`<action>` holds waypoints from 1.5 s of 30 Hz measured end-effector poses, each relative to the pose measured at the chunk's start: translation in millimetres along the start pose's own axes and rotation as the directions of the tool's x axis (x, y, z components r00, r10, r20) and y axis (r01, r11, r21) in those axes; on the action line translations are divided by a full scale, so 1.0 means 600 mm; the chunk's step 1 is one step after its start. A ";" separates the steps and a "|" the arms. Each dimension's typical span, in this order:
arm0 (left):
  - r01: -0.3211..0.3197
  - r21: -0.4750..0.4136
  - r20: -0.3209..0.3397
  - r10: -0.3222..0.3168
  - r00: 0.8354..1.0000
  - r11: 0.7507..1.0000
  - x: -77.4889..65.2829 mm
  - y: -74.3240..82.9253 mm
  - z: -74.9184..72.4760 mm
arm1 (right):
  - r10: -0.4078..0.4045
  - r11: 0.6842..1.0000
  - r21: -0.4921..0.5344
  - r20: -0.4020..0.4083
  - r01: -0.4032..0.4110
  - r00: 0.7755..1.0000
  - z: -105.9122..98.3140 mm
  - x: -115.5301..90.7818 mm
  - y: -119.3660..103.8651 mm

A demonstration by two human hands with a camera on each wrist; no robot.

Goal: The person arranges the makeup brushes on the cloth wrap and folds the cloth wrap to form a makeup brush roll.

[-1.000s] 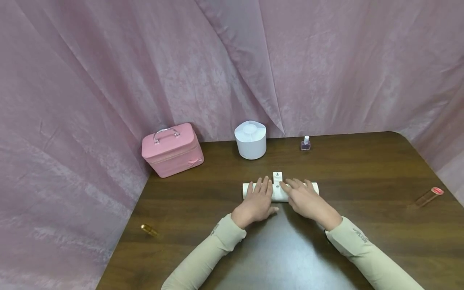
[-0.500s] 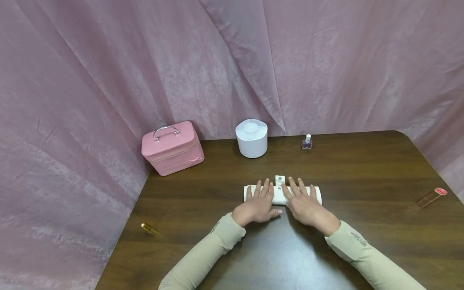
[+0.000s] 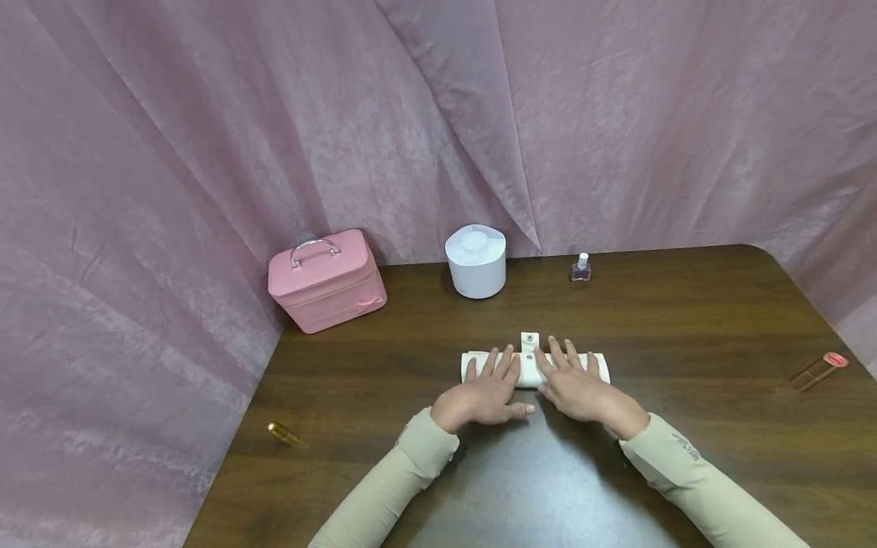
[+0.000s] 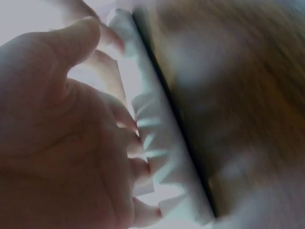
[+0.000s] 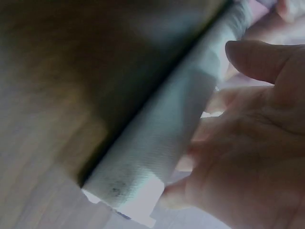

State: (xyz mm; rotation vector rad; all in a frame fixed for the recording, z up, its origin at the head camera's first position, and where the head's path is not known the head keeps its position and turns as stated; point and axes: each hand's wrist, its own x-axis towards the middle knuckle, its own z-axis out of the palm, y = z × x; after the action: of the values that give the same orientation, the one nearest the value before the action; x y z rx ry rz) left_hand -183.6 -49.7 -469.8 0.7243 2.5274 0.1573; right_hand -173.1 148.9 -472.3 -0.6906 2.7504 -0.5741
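A white rolled-up pouch (image 3: 527,374) lies crosswise on the table, its snap strap (image 3: 530,341) sticking out at the far side. My left hand (image 3: 483,393) rests on the left half with fingers spread straight. On the right half, my right hand (image 3: 575,387) presses in the same way, fingers spread. Both wrist views show the fingertips touching the top of the roll (image 4: 162,138), with the palms just behind it. In the right wrist view the near end of the roll (image 5: 143,138) has a white edge showing. What is inside the roll is hidden.
Along the back of the wooden table (image 3: 658,320) stand a pink vanity case (image 3: 329,281), a white divided organizer (image 3: 476,262) and a nail polish bottle (image 3: 581,268). A gold tube (image 3: 282,434) lies at the left, and a brownish tube with a red end (image 3: 817,372) at the right.
My right hand's fingers have spread wider over the roll since a second ago. The roll appears slightly nearer to me; over the last half second little has moved.
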 end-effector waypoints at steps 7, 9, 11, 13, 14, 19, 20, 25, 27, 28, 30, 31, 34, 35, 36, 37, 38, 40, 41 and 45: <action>-0.082 -0.013 -0.099 0.080 0.992 0.997 -0.003 -0.013 -0.009 | -0.042 0.990 0.118 -0.272 0.077 0.961 -0.034 0.032 0.015; -0.091 -0.011 -0.134 0.088 0.987 0.996 -0.002 -0.018 -0.012 | -0.030 0.985 0.150 -0.337 0.085 0.941 -0.040 0.048 0.020; -0.097 -0.027 -0.159 0.092 0.983 0.995 -0.002 -0.022 -0.012 | -0.015 0.982 0.173 -0.355 0.082 0.935 -0.043 0.064 0.025; -0.106 -0.040 -0.181 0.097 0.979 0.994 -0.002 -0.026 -0.012 | -0.003 0.979 0.188 -0.343 0.072 0.939 -0.043 0.078 0.028; -0.112 -0.051 -0.189 0.101 0.977 0.992 -0.003 -0.027 -0.012 | 0.003 0.978 0.197 -0.329 0.066 0.944 -0.043 0.082 0.029; -0.147 -0.073 -0.217 0.128 0.968 0.986 -0.004 -0.029 -0.012 | 0.011 0.979 0.201 -0.283 0.048 0.959 -0.038 0.096 0.031; -0.152 -0.073 -0.222 0.132 0.966 0.986 -0.003 -0.029 -0.012 | 0.011 0.979 0.201 -0.283 0.047 0.959 -0.037 0.097 0.031; -0.153 -0.066 -0.236 0.134 0.962 0.986 -0.002 -0.028 -0.014 | 0.017 0.976 0.211 -0.297 0.048 0.955 -0.035 0.104 0.034; -0.150 -0.073 -0.234 0.130 0.963 0.986 -0.003 -0.028 -0.014 | 0.023 0.974 0.221 -0.304 0.047 0.952 -0.034 0.105 0.034; -0.148 -0.075 -0.233 0.127 0.964 0.986 -0.003 -0.028 -0.014 | 0.024 0.973 0.225 -0.309 0.049 0.951 -0.033 0.105 0.034; -0.148 -0.073 -0.234 0.127 0.964 0.986 -0.003 -0.029 -0.014 | 0.019 0.971 0.230 -0.324 0.059 0.946 -0.032 0.104 0.033; -0.151 -0.071 -0.238 0.130 0.962 0.986 -0.003 -0.030 -0.013 | 0.016 0.971 0.232 -0.329 0.064 0.944 -0.030 0.103 0.033; -0.156 -0.062 -0.254 0.135 0.958 0.986 -0.001 -0.033 -0.012 | 0.001 0.971 0.225 -0.351 0.083 0.936 -0.026 0.101 0.033; -0.158 -0.061 -0.260 0.137 0.956 0.986 0.000 -0.033 -0.012 | -0.003 0.971 0.222 -0.357 0.088 0.934 -0.024 0.100 0.033; -0.158 -0.063 -0.264 0.137 0.955 0.985 0.001 -0.034 -0.012 | -0.007 0.972 0.217 -0.363 0.092 0.932 -0.023 0.099 0.033; -0.159 -0.066 -0.266 0.136 0.954 0.985 0.002 -0.035 -0.012 | -0.012 0.973 0.210 -0.370 0.096 0.929 -0.022 0.099 0.033; -0.159 -0.070 -0.267 0.135 0.954 0.985 0.003 -0.035 -0.013 | -0.016 0.974 0.203 -0.375 0.099 0.927 -0.021 0.098 0.033; -0.159 -0.081 -0.263 0.132 0.956 0.984 0.004 -0.036 -0.015 | -0.028 0.976 0.189 -0.383 0.108 0.923 -0.018 0.095 0.032; -0.159 -0.084 -0.262 0.133 0.956 0.984 0.005 -0.037 -0.015 | -0.036 0.977 0.179 -0.389 0.114 0.921 -0.017 0.094 0.032; -0.166 -0.105 -0.262 0.134 0.956 0.980 0.007 -0.039 -0.017 | -0.077 0.978 0.146 -0.403 0.147 0.912 -0.013 0.089 0.031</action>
State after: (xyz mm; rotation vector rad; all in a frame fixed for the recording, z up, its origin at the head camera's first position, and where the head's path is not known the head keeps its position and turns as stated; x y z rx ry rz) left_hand -202.4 -67.2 -468.5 0.8952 2.6699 0.4872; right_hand -228.8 140.1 -480.7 -0.7660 2.9837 -1.0744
